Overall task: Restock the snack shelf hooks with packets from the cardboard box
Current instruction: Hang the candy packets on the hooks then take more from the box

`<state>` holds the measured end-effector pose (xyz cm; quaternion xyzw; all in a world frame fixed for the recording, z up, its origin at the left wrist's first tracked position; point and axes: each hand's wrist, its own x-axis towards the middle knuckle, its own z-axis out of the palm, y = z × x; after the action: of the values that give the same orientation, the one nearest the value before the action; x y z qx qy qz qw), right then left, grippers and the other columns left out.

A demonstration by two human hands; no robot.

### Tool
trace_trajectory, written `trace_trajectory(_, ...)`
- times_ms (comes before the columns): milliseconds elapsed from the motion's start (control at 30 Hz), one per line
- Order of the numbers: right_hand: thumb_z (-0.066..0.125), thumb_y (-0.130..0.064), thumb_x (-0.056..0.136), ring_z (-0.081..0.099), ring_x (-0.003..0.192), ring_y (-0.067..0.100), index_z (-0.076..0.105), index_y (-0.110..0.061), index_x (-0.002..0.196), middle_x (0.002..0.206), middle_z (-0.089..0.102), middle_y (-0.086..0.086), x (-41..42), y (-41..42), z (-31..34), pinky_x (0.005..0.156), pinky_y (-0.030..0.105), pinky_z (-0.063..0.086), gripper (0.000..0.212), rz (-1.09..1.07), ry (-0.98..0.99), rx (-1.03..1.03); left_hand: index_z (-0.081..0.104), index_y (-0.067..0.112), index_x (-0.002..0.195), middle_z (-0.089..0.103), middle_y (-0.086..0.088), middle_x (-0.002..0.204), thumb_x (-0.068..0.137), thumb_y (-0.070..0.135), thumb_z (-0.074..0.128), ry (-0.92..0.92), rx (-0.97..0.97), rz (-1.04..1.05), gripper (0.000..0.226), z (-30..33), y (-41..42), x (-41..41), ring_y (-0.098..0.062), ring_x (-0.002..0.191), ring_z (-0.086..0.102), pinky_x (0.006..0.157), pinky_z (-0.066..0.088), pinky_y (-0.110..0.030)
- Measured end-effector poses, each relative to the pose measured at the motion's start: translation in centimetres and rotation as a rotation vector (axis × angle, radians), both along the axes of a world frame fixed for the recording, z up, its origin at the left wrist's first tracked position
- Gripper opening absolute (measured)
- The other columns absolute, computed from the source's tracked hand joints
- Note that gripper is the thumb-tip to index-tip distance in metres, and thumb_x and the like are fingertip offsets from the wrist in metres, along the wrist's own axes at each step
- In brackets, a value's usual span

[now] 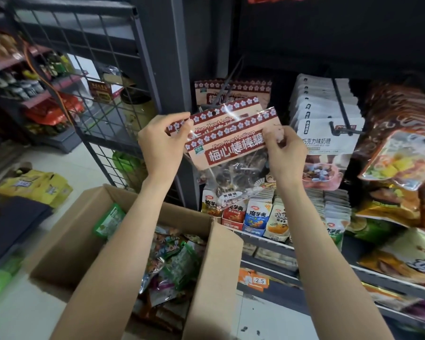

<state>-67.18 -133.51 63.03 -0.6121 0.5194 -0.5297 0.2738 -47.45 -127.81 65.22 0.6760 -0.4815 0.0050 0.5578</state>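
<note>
Head view: cardboard box (201,278) holds mixed snack packets (174,261); left hand (161,146), right hand (284,153) pinch lollipop packets (231,141).

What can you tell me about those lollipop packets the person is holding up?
The lollipop packets are two, held overlapped and tilted in front of the shelf. Each has a clear plastic bag with a card header: maroon band of white blossoms, "Plum Heart Lollipop" and Chinese characters; the rear one shows a hang hole. Dark lollipops show through the front bag. The left hand pinches the top left corner, the right hand the right edge. A matching packet hangs behind.
</note>
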Motion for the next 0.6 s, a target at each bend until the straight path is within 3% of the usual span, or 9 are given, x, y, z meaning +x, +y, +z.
trace_trajectory(133,0.057,-0.018,0.093,0.047,0.06,0.009,0.061,-0.003,0.083,0.07,0.058,0.0,-0.1,-0.6,0.3,0.053,0.023,0.034,0.019,-0.02,0.009,-0.002,0.073,0.018,0.104,0.071,0.001,0.101,0.085,0.029,0.069,0.004,0.008,0.021,0.022,0.3,-0.3,-0.2,-0.007,0.086,0.066,0.073,0.057,-0.029)
trace_trajectory(233,0.057,-0.018,0.093,0.044,0.058,0.008,0.058,-0.006,0.079,0.065,0.053,-0.003,0.0,-0.8,0.5,0.049,0.015,0.03,0.019,-0.028,0.034,0.004,0.073,0.02,0.103,0.071,0.002,0.101,0.086,0.031,0.068,0.024,0.006,0.037,0.021,0.1,-0.7,-0.3,-0.007,0.085,0.067,0.072,0.058,-0.03)
trace_trajectory(333,0.057,-0.016,0.093,0.039,0.054,0.003,0.055,-0.007,0.076,0.06,0.047,-0.008,0.0,-1.0,0.5,0.047,0.013,0.031,0.019,-0.039,0.065,0.01,0.071,0.019,0.101,0.07,0.002,0.101,0.085,0.031,0.069,0.008,-0.01,0.054,0.02,-0.2,-1.1,-0.8,-0.004,0.085,0.062,0.071,0.053,-0.017)
trace_trajectory(467,0.056,-0.018,0.093,0.036,0.051,0.009,0.05,-0.007,0.073,0.058,0.044,-0.004,-0.3,-1.1,0.4,0.045,0.017,0.027,0.023,-0.063,0.093,0.014,0.067,0.016,0.1,0.067,-0.001,0.102,0.087,0.03,0.067,-0.069,-0.017,0.103,0.019,-1.0,-1.3,-1.6,-0.001,0.088,0.056,0.07,0.036,0.0)
trace_trajectory(533,0.056,-0.021,0.094,0.039,0.052,0.011,0.053,-0.008,0.077,0.061,0.049,0.0,-0.2,-1.0,0.4,0.046,0.018,0.029,0.021,-0.075,0.118,-0.01,0.065,0.014,0.104,0.063,-0.005,0.109,0.09,0.03,0.063,-0.122,-0.023,0.132,0.022,-1.8,-1.0,-2.0,-0.01,0.099,0.055,0.079,0.035,-0.001)
trace_trajectory(600,0.057,-0.022,0.094,0.044,0.053,0.015,0.054,-0.007,0.081,0.066,0.056,0.006,-0.1,-0.7,0.6,0.047,0.021,0.031,0.02,-0.095,0.148,-0.04,0.064,0.013,0.109,0.057,-0.009,0.12,0.091,0.028,0.06,-0.211,-0.064,0.177,0.024,-2.6,-0.4,-2.8,-0.02,0.113,0.048,0.095,0.036,-0.015)
